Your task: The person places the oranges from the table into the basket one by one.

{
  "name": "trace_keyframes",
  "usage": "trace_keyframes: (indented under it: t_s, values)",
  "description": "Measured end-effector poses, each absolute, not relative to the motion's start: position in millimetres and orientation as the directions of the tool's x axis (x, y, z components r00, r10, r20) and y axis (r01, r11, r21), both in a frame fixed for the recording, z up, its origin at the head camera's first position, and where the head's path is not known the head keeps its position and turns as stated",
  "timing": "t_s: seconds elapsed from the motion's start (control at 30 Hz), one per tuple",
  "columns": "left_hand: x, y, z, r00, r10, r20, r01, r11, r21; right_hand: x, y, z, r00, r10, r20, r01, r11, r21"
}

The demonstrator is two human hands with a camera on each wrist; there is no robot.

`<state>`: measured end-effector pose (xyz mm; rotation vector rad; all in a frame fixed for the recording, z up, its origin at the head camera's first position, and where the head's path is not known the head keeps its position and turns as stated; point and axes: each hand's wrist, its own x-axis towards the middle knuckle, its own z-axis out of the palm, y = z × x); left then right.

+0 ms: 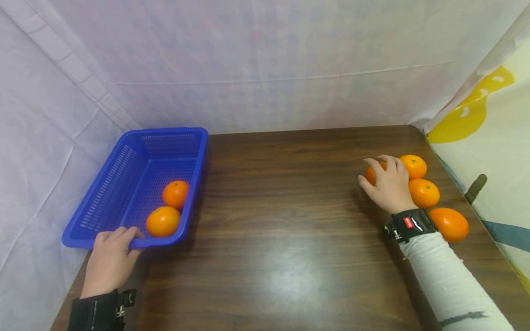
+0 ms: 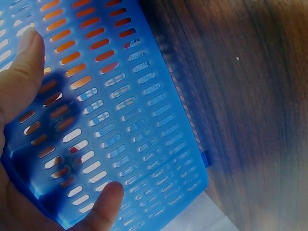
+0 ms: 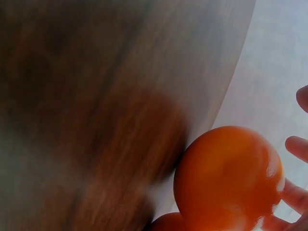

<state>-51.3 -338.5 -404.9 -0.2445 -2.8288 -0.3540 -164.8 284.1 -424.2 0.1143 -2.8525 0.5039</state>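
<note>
In the head view my left hand (image 1: 111, 262) grips the near rim of a blue plastic basket (image 1: 165, 169). The left wrist view shows its thumb and a finger against the slotted basket wall (image 2: 159, 139). Inside the basket are two oranges, one orange (image 1: 175, 194) behind the other orange (image 1: 163, 221). On the right side, my right hand (image 1: 391, 189) reaches over an orange (image 1: 371, 175), its fingers spread and partly covering it. From the right wrist, an orange (image 3: 228, 178) looms large, with fingertips (image 3: 297, 148) apart at its far side.
Beside my right hand, three more oranges line the table's right edge: a far orange (image 1: 413, 166), a middle orange (image 1: 424, 193) and a near orange (image 1: 449, 224). The brown wooden table (image 1: 281, 207) meets pale cloth (image 1: 265, 105) at the back and sides.
</note>
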Motion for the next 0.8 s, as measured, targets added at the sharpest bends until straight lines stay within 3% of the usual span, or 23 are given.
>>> trace_keyframes:
  t_s: [0.33,0.57,0.8]
  values:
    - [-51.9,-339.3,-405.7,-0.941,0.138,0.309,0.210,0.954,0.213,-168.0,286.5,-422.9,-0.976,-0.010,0.216,-0.082,0.941,-0.329]
    - [-51.6,-338.8,-405.7,-0.964,0.106,0.242,0.162,0.961,0.226,-170.7,287.7,-423.2,-0.981,0.010,0.195,-0.055,0.946,-0.320]
    - [-52.4,-339.4,-406.3,-0.952,0.128,0.279,0.191,0.958,0.213,-173.7,288.8,-423.9,-0.988,0.027,0.149,-0.021,0.951,-0.309]
